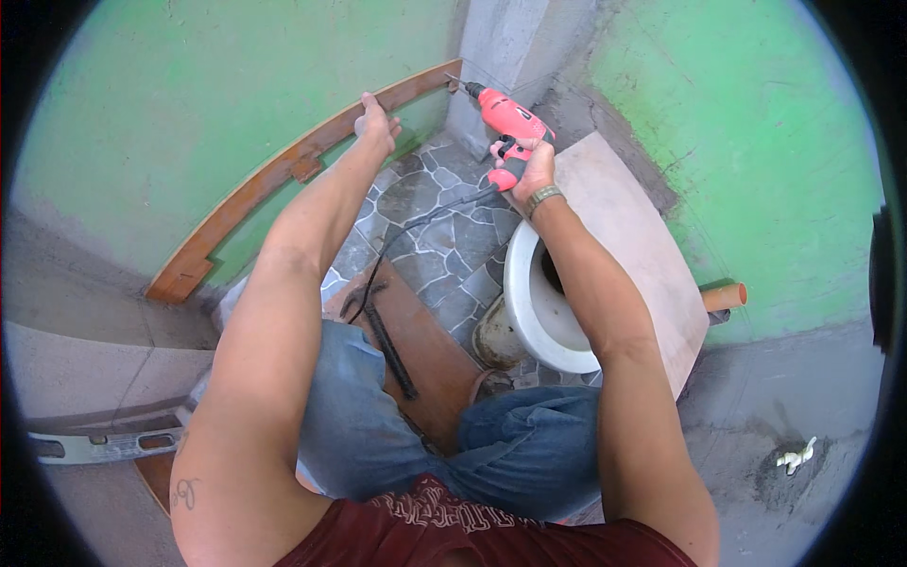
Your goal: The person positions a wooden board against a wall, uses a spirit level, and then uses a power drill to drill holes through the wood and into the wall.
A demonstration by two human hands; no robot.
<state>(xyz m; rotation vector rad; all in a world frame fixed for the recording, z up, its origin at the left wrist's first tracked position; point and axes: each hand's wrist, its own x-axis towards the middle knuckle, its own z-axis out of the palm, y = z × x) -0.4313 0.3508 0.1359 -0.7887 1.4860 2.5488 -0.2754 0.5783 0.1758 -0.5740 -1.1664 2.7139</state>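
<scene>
My right hand (531,168) grips a pinkish-red corded power drill (510,118) by its handle, a watch on that wrist. The drill's bit points left and meets, or nearly meets, the far end of a long wooden strip (255,194) along the green wall. Against the same strip, nearer its far end, rests my left hand (378,128), fingers spread and palm toward the wood. Small wooden blocks stick out below the strip. A black cord (406,227) runs from the drill down toward a hammer (383,340) lying on a brown board (425,331) between my legs.
A white toilet bowl (515,283) stands right of centre, beside a large pale board (642,236). An orange pipe (726,297) juts from the right wall, with a white tap (796,457) lower down. At left lies a spirit level (104,446). Stone-patterned tiles (444,246) cover the floor.
</scene>
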